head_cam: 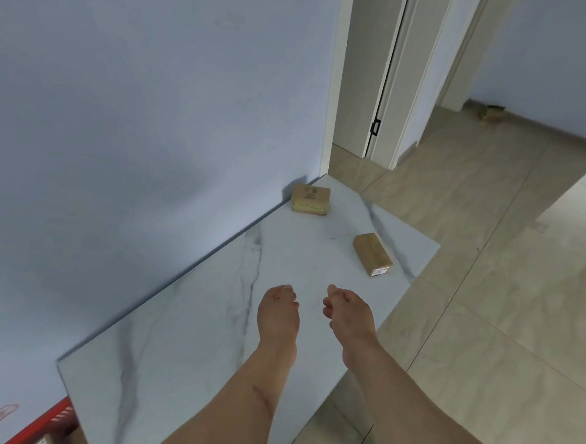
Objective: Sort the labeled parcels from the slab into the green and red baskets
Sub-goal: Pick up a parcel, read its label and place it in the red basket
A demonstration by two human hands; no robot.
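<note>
Two brown cardboard parcels lie on the white marble slab [181, 345]. One parcel [310, 199] sits at the far corner against the wall. The other parcel [372, 254] lies near the slab's right edge, a small white label on its near end. My left hand [277, 312] and my right hand [346, 314] hover side by side over the slab's middle, short of both parcels. Their fingers hang loosely curled and hold nothing. A corner of the red basket [49, 423] shows at the lower left, beyond the slab's near end. The green basket is out of view.
A pale blue wall runs along the slab's left side. Beige floor tiles spread to the right. A white door frame [389, 90] and an open doorway stand behind the slab. A small brownish object [492, 114] lies on the floor far back.
</note>
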